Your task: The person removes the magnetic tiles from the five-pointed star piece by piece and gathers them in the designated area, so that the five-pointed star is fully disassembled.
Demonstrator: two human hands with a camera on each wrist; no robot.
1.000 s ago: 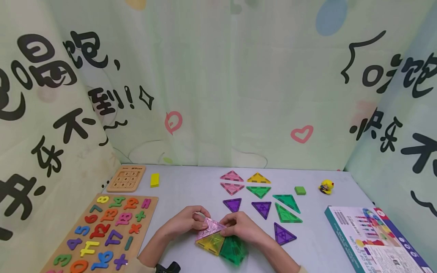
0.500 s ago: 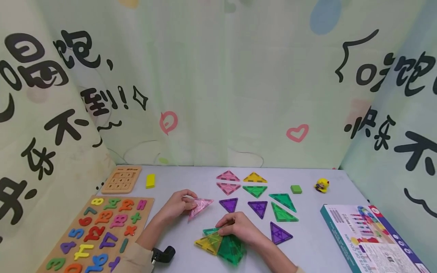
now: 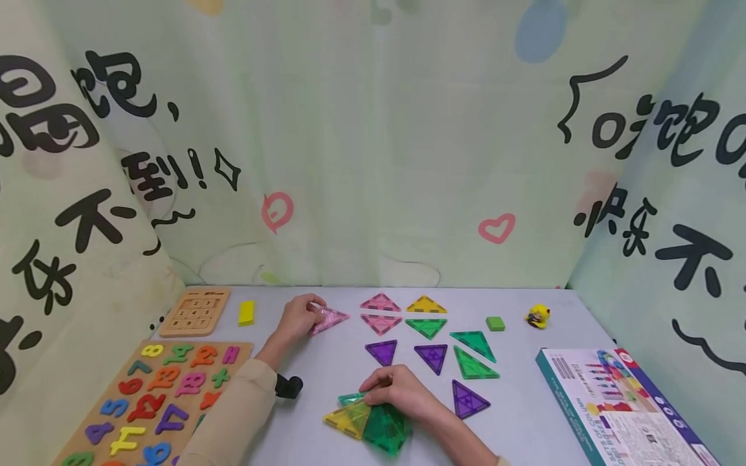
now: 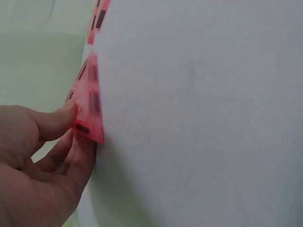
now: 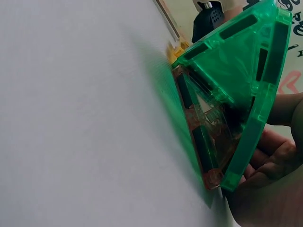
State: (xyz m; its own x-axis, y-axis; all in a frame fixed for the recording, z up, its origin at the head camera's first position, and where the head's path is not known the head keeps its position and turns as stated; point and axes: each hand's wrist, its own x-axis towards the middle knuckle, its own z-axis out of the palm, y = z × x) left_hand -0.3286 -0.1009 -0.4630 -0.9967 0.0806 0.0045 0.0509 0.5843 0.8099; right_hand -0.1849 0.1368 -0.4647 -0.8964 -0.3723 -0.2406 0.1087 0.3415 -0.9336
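My left hand (image 3: 298, 317) pinches a pink triangular magnetic tile (image 3: 330, 320) between thumb and fingers, toward the back of the table. In the left wrist view the thumb lies on the face of this pink tile (image 4: 90, 101), which is tilted. At the front middle, my right hand (image 3: 402, 391) grips the top of a small structure of joined magnetic tiles, with a yellow tile (image 3: 351, 419) on its left and green tiles (image 3: 386, 430) on its right. From the right wrist view, the green tile (image 5: 232, 56) stands slanted and the fingers are partly hidden behind the structure.
Several loose triangular tiles lie beyond the right hand: pink (image 3: 380, 302), yellow (image 3: 427, 304), green (image 3: 474, 364) and purple (image 3: 469, 399). A number puzzle board (image 3: 169, 388) lies left, under the left sleeve. A box (image 3: 629, 401) lies right, a toy figure (image 3: 537, 316) behind it.
My left hand has pulled the pink tile off the structure and carried it away, left and toward the back. The right hand still holds the structure in nearly the same place.
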